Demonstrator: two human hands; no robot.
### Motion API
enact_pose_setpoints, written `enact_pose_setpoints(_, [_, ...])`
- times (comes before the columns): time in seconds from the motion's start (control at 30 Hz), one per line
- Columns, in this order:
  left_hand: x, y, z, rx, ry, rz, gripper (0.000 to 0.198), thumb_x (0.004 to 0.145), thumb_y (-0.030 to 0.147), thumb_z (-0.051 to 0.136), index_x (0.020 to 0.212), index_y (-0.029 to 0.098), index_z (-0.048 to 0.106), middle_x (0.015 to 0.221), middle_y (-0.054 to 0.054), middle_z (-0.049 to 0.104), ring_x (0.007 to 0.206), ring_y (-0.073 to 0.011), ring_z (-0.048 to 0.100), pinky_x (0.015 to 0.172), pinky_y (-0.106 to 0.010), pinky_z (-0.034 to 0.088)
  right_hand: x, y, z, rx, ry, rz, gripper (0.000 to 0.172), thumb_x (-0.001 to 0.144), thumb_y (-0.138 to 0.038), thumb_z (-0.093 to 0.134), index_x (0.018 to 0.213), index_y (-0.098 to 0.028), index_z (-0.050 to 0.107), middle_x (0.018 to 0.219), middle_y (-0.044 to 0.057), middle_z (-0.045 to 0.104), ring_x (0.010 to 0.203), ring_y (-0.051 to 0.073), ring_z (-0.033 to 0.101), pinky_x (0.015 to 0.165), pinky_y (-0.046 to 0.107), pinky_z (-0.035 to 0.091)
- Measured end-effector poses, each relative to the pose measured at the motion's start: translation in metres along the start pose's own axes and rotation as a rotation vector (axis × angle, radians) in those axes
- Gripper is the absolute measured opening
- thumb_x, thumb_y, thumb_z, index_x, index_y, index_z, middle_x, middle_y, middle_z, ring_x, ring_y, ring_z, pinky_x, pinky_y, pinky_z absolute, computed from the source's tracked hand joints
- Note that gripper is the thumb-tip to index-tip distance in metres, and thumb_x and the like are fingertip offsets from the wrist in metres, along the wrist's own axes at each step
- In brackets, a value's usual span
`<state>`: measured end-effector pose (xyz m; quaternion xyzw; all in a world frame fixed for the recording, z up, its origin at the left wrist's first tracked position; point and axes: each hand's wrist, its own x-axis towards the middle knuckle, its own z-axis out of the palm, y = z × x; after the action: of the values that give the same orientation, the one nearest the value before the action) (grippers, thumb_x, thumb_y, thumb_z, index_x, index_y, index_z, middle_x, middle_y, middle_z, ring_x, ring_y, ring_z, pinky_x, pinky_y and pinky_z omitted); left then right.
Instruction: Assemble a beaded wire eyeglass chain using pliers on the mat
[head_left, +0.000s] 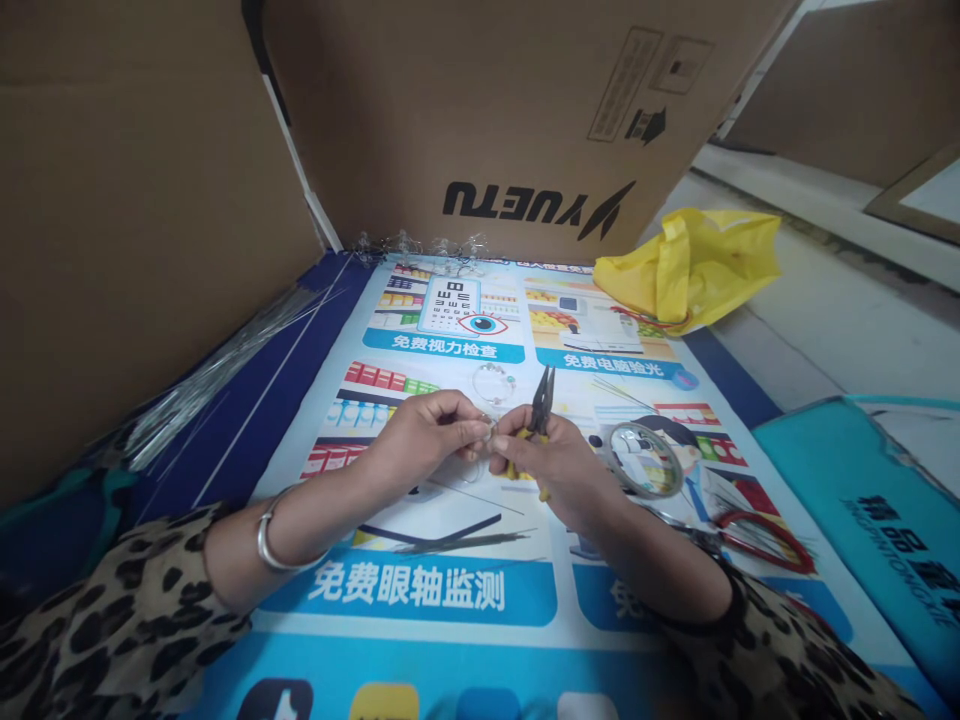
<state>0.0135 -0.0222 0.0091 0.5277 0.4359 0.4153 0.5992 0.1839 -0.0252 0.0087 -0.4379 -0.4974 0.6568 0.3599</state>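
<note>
My left hand (433,437) is closed in a pinch on a thin wire piece (492,424), whose far part is too small to make out. My right hand (559,468) meets it from the right, thumb and forefinger touching the same spot. Also gripped in my right palm are needle-nose pliers (543,402) with yellow handles and dark jaws pointing away from me. A thin loop (472,468) shows below my fingertips. Just beyond my hands lies a clear ring with small beads (493,383). Several dark straight wires (465,543) rest nearer to me.
Right of my hand lie a tape roll (611,455) and red-handled scissors (772,540). A yellow bag (709,265) and a teal bag (847,490) sit farther right. Cardboard (450,110) walls the back and left. Wire bundles (217,370) lie left; wire shapes (420,248) stand behind.
</note>
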Motion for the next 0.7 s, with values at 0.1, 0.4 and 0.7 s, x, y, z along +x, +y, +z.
enact_pose_setpoints(0.1, [0.000,-0.002,0.000,0.023,0.026,0.027,0.011,0.073,0.024,0.065,0.070,0.015,0.059,0.057,0.003,0.059,0.053,-0.0079,0.053,0.057,-0.022,0.043,0.000,-0.001,0.001,0.017,-0.001,-0.008,0.018,0.068,-0.029,0.067,0.072,-0.018,0.054,0.058,-0.002,0.059,0.058,0.011,0.055,0.059,0.027,0.041])
enact_pose_setpoints(0.4, [-0.003,0.006,0.000,0.027,0.060,0.045,0.015,0.076,0.029,0.062,0.071,0.015,0.059,0.073,-0.001,0.061,0.063,-0.0098,0.055,0.060,-0.023,0.044,0.000,-0.003,-0.001,-0.006,-0.036,-0.008,0.021,0.070,-0.036,0.064,0.075,-0.018,0.054,0.062,-0.002,0.058,0.061,0.012,0.055,0.062,0.028,0.042])
enact_pose_setpoints(0.7, [0.001,0.015,-0.008,-0.313,0.091,-0.031,0.012,0.079,0.023,0.056,0.073,0.016,0.049,0.087,-0.006,0.068,0.079,-0.0182,0.066,0.066,-0.027,0.047,0.008,-0.004,-0.020,-1.170,0.330,-0.507,0.015,0.080,-0.028,0.049,0.084,-0.017,0.059,0.078,0.005,0.061,0.076,0.018,0.051,0.070,0.031,0.037])
